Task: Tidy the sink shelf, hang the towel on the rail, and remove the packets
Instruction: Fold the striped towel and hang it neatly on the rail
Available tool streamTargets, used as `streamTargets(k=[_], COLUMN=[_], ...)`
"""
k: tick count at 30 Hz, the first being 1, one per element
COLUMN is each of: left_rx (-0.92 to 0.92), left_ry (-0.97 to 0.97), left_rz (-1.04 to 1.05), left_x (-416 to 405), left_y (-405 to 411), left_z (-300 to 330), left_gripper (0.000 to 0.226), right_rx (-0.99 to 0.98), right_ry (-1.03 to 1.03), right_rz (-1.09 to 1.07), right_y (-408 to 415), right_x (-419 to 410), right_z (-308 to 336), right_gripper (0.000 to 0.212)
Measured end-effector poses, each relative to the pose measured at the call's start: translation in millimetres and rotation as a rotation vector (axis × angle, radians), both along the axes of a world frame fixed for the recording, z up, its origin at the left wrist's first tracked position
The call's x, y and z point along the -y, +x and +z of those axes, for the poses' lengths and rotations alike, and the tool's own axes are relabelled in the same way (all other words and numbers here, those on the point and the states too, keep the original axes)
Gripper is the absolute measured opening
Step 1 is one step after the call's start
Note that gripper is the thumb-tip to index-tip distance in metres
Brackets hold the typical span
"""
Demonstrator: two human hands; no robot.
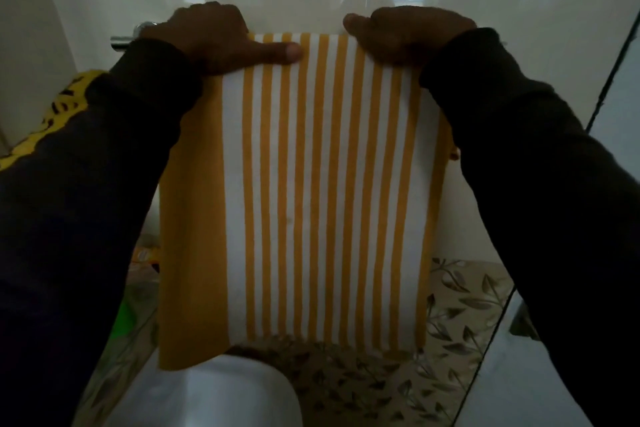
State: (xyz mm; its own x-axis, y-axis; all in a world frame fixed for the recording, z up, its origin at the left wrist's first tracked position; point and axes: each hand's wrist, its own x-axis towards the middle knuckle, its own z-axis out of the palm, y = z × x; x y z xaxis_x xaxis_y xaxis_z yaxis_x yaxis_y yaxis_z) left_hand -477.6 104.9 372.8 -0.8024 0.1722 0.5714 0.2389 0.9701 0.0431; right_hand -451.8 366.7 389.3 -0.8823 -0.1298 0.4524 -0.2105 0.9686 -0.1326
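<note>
A yellow and white striped towel (304, 191) hangs down from a chrome rail (121, 42) on the glossy white wall. Its top edge is folded over the rail, which shows only at its left end. My left hand (214, 38) rests on the towel's top left corner, thumb stretched flat along the fold. My right hand (405, 33) presses on the top right corner, fingers curled over the rail. Both arms wear dark sleeves. Orange packets (147, 255) lie low at the left, partly hidden by my left arm and the towel.
A white rounded ceramic fixture (225, 392) sits below the towel at the bottom. The floor has leaf-patterned tiles (460, 302). A yellow patterned cloth (52, 118) lies at the left behind my sleeve. A glass panel edge (609, 80) runs down the right.
</note>
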Motion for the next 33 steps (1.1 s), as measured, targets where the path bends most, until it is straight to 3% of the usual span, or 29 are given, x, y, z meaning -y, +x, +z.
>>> streamTargets(k=[4, 12, 16, 19, 21, 24, 26, 29, 33], left_rx=[0.049, -0.060, -0.088, -0.152, -0.277, -0.688, -0.891, -0.848, -0.720], left_ry=[0.040, -0.013, -0.051, -0.047, -0.033, 0.011, 0.058, 0.010, -0.014], left_rz=[-0.008, 0.037, 0.055, 0.062, 0.017, -0.058, -0.072, -0.101, -0.060], left_x=[-1, -3, -5, -6, -4, 0, -4, -12, -17], left_y=[3, 8, 12, 15, 18, 24, 29, 31, 26], left_z=[3, -3, -4, -7, -15, -44, -70, -112, -146], left_gripper=[0.102, 0.108, 0.110, 0.106, 0.104, 0.092, 0.096, 0.109, 0.116], right_rx=[0.016, -0.180, -0.271, -0.446, -0.627, -1.051, -1.266, -1.190, -1.011], right_ry=[-0.061, 0.130, 0.128, 0.100, 0.032, -0.032, 0.016, 0.131, 0.209], right_rz=[0.005, -0.080, -0.096, -0.046, -0.026, 0.089, 0.137, 0.105, 0.071], right_y=[-4, 0, 8, 14, 22, 31, 33, 36, 28], right_x=[2, -4, -4, -4, -2, -2, -3, -4, -6], right_z=[3, -5, -10, -18, -28, -55, -81, -131, -172], right_gripper=[0.040, 0.056, 0.064, 0.075, 0.072, 0.067, 0.075, 0.103, 0.098])
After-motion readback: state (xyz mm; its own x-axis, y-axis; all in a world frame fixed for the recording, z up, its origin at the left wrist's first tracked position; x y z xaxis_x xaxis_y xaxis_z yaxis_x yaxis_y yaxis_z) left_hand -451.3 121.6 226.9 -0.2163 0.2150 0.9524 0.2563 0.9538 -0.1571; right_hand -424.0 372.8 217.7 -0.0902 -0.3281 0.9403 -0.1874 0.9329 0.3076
